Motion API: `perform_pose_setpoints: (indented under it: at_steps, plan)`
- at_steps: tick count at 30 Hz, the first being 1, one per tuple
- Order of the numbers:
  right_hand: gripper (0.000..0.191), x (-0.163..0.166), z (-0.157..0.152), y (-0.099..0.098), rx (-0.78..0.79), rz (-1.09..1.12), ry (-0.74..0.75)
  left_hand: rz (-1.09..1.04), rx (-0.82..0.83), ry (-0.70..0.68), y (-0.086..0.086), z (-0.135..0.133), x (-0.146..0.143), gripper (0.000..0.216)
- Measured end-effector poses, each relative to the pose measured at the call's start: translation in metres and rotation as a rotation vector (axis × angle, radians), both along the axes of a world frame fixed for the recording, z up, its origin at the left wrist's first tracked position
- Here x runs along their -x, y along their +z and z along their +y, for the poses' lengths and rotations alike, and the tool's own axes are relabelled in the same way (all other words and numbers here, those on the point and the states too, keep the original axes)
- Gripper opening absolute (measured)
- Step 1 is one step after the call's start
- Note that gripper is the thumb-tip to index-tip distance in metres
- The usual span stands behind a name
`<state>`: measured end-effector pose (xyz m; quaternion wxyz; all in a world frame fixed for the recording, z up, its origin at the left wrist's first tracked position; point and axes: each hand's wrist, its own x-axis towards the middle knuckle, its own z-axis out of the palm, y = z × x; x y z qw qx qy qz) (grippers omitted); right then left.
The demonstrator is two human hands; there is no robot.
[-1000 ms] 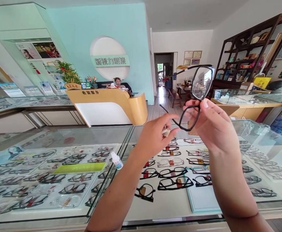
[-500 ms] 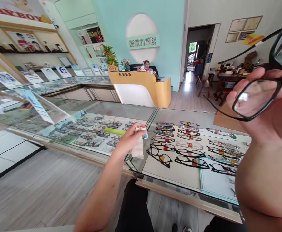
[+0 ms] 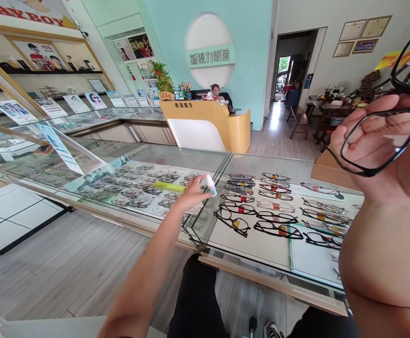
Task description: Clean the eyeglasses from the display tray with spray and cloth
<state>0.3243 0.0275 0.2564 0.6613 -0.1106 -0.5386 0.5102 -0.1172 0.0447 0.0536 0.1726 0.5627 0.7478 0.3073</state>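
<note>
My left hand (image 3: 192, 191) is closed around a small white bottle (image 3: 211, 186) with a blue-marked label, held above the glass counter. A pale cloth (image 3: 193, 207) shows just under that hand; whether the hand still grips it is unclear. Close to the camera at upper right, my right hand (image 3: 384, 188) holds a pair of black-framed eyeglasses (image 3: 383, 141). Its fingers are seen through one lens, and the other lens runs past the frame's edge. Several rows of eyeglasses (image 3: 275, 217) lie inside the display counter (image 3: 250, 256) between my hands.
More spectacles fill the left glass case, along with a yellow-green strip (image 3: 170, 187). A tilted sign (image 3: 60, 149) stands on the left counter. A person (image 3: 215, 92) sits behind the reception desk (image 3: 238, 134). A cardboard box (image 3: 331, 172) is beyond the counter.
My left hand has turned, so the bottle now stands out above the fingers and the cloth shows less. The right hand keeps the eyeglasses raised, slightly shifted; the view has moved a little.
</note>
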Motion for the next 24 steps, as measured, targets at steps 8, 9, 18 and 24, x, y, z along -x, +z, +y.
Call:
perform_pose_setpoints:
  at_steps: [8,9,18,24]
  plan:
    - [0.022,-0.002,0.002,-0.008,-0.049,0.035,-0.002,-0.195,-0.029,-0.099,-0.013,0.02,-0.012,0.062]
    - [0.022,-0.001,0.002,-0.009,-0.055,0.053,0.0,-0.223,-0.065,-0.11,-0.011,0.022,-0.014,0.06]
    - [0.031,0.017,0.054,-0.069,0.009,0.068,-0.161,-0.552,-0.372,-0.361,0.051,0.062,-0.102,0.04]
    - [0.034,0.025,0.075,-0.125,0.14,0.094,-0.174,-0.995,-0.44,-0.751,0.065,0.072,-0.178,0.041]
